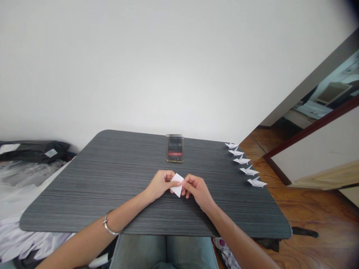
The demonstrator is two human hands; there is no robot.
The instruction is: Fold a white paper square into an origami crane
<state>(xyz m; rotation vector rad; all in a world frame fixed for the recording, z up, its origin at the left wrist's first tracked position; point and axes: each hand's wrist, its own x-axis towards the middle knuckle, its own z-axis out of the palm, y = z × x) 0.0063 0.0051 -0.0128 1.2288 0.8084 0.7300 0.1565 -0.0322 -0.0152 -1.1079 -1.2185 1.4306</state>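
A small folded piece of white paper point(177, 189) is held between my two hands, above the near middle of the dark table. My left hand point(162, 184) pinches its left side, thumb lying across the front face. At the right corner, the thumb and forefinger of my right hand point(195, 188) close on the paper's edge. The other fingers of both hands are curled and partly hidden. Along the table's right edge stand several folded white paper cranes, the nearest crane point(256, 182) and the farthest crane point(231, 145) at the ends of the row.
A phone point(175, 148) with a blurred screen lies beyond my hands. The dark grained table point(112, 168) meets a white wall point(168, 67) at the back. Black and clear plastic bags point(36, 151) are piled at the left. Wooden floor point(316, 209) shows on the right.
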